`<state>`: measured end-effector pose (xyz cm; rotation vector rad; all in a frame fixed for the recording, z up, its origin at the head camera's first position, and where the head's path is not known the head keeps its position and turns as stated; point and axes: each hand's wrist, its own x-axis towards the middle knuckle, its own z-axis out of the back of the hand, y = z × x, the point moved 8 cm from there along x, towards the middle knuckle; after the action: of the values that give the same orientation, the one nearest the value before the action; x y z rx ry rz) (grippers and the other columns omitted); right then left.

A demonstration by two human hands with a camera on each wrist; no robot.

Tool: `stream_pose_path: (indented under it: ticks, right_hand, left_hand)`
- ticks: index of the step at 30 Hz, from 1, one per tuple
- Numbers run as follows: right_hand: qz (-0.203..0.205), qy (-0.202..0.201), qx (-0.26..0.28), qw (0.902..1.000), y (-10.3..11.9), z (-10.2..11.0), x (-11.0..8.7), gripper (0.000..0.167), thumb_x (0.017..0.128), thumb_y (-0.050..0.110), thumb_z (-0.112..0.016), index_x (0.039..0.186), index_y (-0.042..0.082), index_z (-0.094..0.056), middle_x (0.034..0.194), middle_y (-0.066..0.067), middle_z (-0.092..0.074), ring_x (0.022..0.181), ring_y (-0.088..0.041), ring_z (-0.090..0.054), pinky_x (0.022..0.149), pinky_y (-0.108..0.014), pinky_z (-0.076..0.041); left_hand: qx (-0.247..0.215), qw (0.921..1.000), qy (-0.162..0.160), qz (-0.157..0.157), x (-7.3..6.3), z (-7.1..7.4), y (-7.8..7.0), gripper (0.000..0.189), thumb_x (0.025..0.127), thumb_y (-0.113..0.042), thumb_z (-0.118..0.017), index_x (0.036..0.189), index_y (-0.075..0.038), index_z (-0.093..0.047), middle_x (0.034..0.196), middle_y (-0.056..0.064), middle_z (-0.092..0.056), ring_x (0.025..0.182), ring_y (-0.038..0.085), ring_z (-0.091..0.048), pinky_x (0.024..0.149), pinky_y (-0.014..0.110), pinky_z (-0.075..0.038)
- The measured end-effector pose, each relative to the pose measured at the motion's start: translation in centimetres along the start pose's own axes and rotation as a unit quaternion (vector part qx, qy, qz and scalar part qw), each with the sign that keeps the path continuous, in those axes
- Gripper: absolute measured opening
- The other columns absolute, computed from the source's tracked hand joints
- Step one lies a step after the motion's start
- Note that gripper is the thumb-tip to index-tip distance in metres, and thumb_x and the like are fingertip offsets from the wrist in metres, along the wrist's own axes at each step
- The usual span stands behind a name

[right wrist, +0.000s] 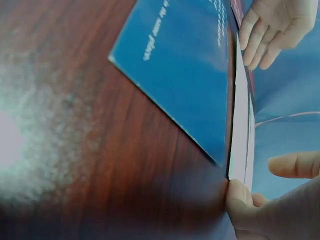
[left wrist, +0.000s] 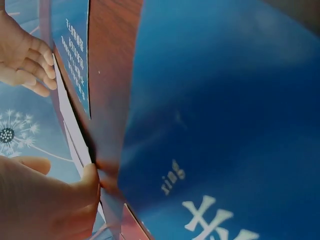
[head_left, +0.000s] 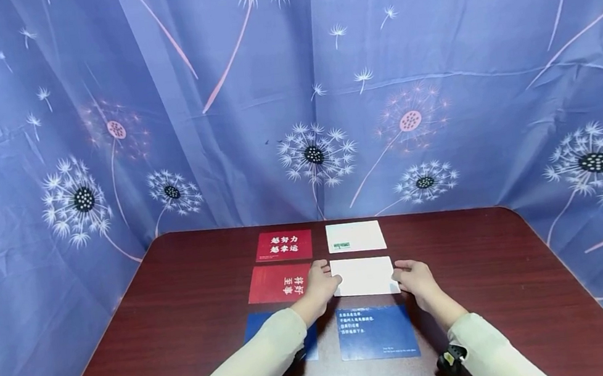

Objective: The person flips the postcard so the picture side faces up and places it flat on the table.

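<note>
A plain white card (head_left: 364, 276) lies between the two hands in the middle column. My left hand (head_left: 320, 287) touches its left edge, the thumb reaching over that edge. On the other side, my right hand (head_left: 417, 279) has its fingertips at the right edge. Seen from the right wrist, the left hand's fingers (right wrist: 260, 40) are fairly straight along the card (right wrist: 240, 125). The left wrist view shows the right hand's fingers (left wrist: 40, 65) loosely bent beside the card's far end. Part of the red card (head_left: 276, 283) with white characters is hidden under or behind the left hand.
Behind these lie another red card (head_left: 284, 246) and a white card (head_left: 355, 236) with a small green picture. Nearer me are a blue card (head_left: 376, 334) and a second blue card (head_left: 310, 343), partly covered by the left sleeve. A dandelion-print curtain (head_left: 255, 174) borders the brown table (head_left: 180, 301).
</note>
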<state>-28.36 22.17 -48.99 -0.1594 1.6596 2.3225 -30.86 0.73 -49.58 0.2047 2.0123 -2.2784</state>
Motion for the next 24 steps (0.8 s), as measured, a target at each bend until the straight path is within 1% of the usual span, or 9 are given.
stream_pose_path:
  ticks: [2,5,9,11,15,19,22,24]
  right_hand:
    - [-0.006,0.003,0.005,1.0,-0.1,0.0,0.1,0.049,0.086,-0.001,-0.051,0.131,-0.018,-0.043,0.116,-0.033,-0.056,0.085,-0.015,-0.06,0.078,-0.032,-0.055]
    - [-0.007,0.005,0.013,0.9999,-0.1,0.0,0.2,0.048,0.086,-0.001,-0.052,0.13,-0.019,-0.043,0.114,-0.032,-0.055,0.085,-0.017,-0.06,0.079,-0.034,-0.055]
    - [0.0,0.002,0.017,0.9999,-0.2,0.1,0.3,0.047,0.085,-0.004,-0.05,0.127,-0.022,-0.044,0.114,-0.036,-0.054,0.085,-0.019,-0.06,0.075,-0.031,-0.054]
    - [0.003,-0.001,0.02,0.9998,-0.3,0.1,0.4,0.046,0.083,-0.006,-0.049,0.125,-0.023,-0.045,0.113,-0.037,-0.055,0.083,-0.018,-0.06,0.072,-0.029,-0.053]
    - [0.004,-0.014,0.036,0.9993,-0.4,0.5,0.4,0.04,0.083,-0.009,-0.051,0.121,-0.022,-0.051,0.103,-0.033,-0.062,0.076,-0.015,-0.062,0.065,-0.025,-0.053]
    - [0.004,-0.032,0.052,0.9981,-0.5,1.1,0.4,0.033,0.086,-0.007,-0.055,0.117,-0.02,-0.055,0.092,-0.023,-0.066,0.071,-0.011,-0.063,0.062,-0.023,-0.054]
    - [0.008,-0.04,0.064,0.9971,-0.3,1.5,0.3,0.031,0.087,-0.006,-0.057,0.116,-0.02,-0.057,0.087,-0.018,-0.067,0.068,-0.011,-0.063,0.061,-0.023,-0.055]
    - [0.01,-0.041,0.073,0.9964,-0.2,1.6,0.3,0.032,0.087,-0.006,-0.058,0.116,-0.02,-0.057,0.086,-0.017,-0.068,0.067,-0.011,-0.064,0.061,-0.023,-0.055]
  left_hand:
    - [0.008,1.0,-0.005,0.002,0.1,0.1,0.0,0.055,0.077,0.011,-0.058,0.129,0.015,-0.039,0.12,0.031,-0.049,0.111,0.044,-0.052,0.091,0.044,-0.05]
    - [0.028,0.9995,-0.014,0.008,0.3,0.4,0.1,0.053,0.077,0.011,-0.058,0.127,0.015,-0.042,0.114,0.029,-0.053,0.105,0.04,-0.055,0.087,0.042,-0.052]
    - [0.052,0.9984,-0.015,0.015,0.5,0.6,0.3,0.05,0.075,0.013,-0.054,0.124,0.016,-0.046,0.101,0.024,-0.059,0.09,0.03,-0.059,0.077,0.036,-0.054]
    - [0.057,0.9981,-0.012,0.018,0.6,0.7,0.4,0.048,0.073,0.014,-0.052,0.121,0.017,-0.049,0.093,0.021,-0.061,0.081,0.025,-0.058,0.071,0.032,-0.052]
    - [0.062,0.9979,-0.01,0.018,0.9,1.0,0.5,0.04,0.072,0.013,-0.05,0.111,0.015,-0.058,0.083,0.014,-0.061,0.073,0.018,-0.053,0.064,0.026,-0.047]
    - [0.049,0.9986,-0.016,0.012,1.1,1.3,0.6,0.031,0.074,0.012,-0.052,0.103,0.012,-0.064,0.079,0.011,-0.061,0.071,0.016,-0.053,0.062,0.024,-0.047]
    - [0.012,0.9998,-0.015,0.0,1.4,1.4,0.6,0.027,0.076,0.013,-0.054,0.102,0.013,-0.065,0.079,0.017,-0.064,0.068,0.015,-0.056,0.062,0.025,-0.051]
    - [-0.019,0.9998,-0.007,0.0,1.5,1.4,0.7,0.027,0.079,0.013,-0.056,0.104,0.014,-0.064,0.082,0.022,-0.066,0.065,0.014,-0.058,0.062,0.027,-0.055]
